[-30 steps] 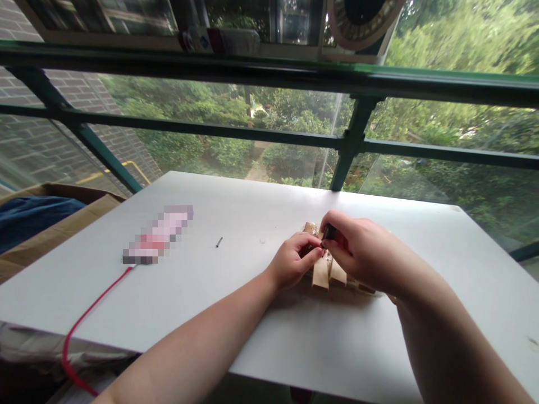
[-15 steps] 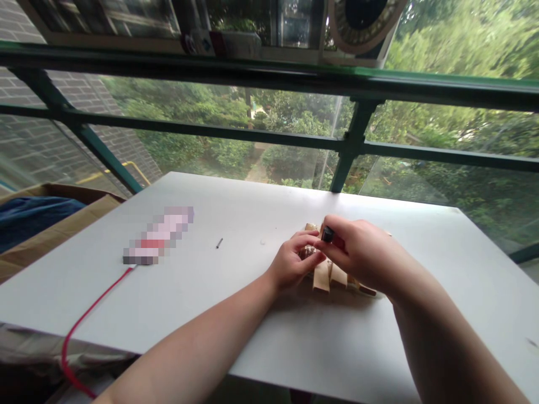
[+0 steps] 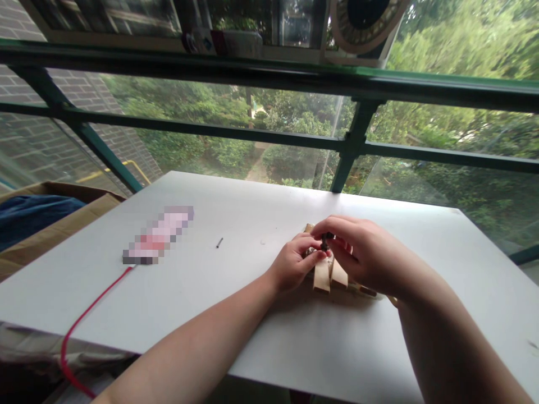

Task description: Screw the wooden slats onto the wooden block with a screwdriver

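Note:
A small wooden assembly (image 3: 329,277) of light-brown slats lies on the white table (image 3: 236,314), right of centre. My left hand (image 3: 295,262) rests against its left side, fingers curled in a pinch on the wood. My right hand (image 3: 362,255) covers its top and right side, fingertips closed on a small dark tool (image 3: 324,242) with a red part, held point down over the wood. Both hands meet above the piece and hide much of it.
A small dark screw (image 3: 219,242) lies loose on the table left of the hands. A blurred pink object (image 3: 159,234) with a red cable (image 3: 80,325) sits at the left. A cardboard box (image 3: 46,221) with blue cloth stands beyond the left edge. Glass railing runs behind.
My right hand has turned, so the dark tool's tip now points down onto the wood between my fingertips. My left hand has stayed in place on the piece.

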Available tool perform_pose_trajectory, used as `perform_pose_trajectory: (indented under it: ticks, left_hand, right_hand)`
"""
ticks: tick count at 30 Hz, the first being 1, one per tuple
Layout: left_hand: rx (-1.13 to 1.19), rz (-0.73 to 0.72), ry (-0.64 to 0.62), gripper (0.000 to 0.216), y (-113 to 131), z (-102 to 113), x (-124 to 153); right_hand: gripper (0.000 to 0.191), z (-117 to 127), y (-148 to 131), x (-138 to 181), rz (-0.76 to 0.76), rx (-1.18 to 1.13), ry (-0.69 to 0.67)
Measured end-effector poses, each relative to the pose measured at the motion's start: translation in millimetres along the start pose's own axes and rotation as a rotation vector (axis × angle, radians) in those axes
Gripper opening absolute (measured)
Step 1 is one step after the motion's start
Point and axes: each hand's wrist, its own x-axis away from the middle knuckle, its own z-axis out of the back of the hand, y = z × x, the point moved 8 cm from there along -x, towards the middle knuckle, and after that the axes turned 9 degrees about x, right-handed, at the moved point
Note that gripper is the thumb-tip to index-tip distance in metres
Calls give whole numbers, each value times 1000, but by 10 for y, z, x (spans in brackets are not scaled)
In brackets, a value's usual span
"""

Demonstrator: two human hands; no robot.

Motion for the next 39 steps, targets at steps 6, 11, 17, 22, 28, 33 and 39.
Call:
perform_pose_trajectory:
  ticks: [6,11,17,22,28,33,39]
  left_hand:
    - [-22,-48,16,24,30,3,2]
    - [-2,-33,11,24,6,0,10]
    - [-7,-41,17,24,10,7,13]
    - [3,-55,6,24,21,8,20]
    - [69,-42,32,21,41,19,23]
    - [100,-29,3,19,36,-5,9]
    - [49,7,2,22,-23,-11,-14]
  right_hand:
    - [22,53,66,9,-57,13,35]
    - [14,82,85,-5,-84,32,72]
    - [9,73,103,-33,-105,36,89]
    - [10,76,96,-37,-108,37,95]
    - [14,88,105,-35,-130,35,109]
    - [14,96,123,-43,-154,36,113]
    - [14,40,97,-43,-110,52,81]
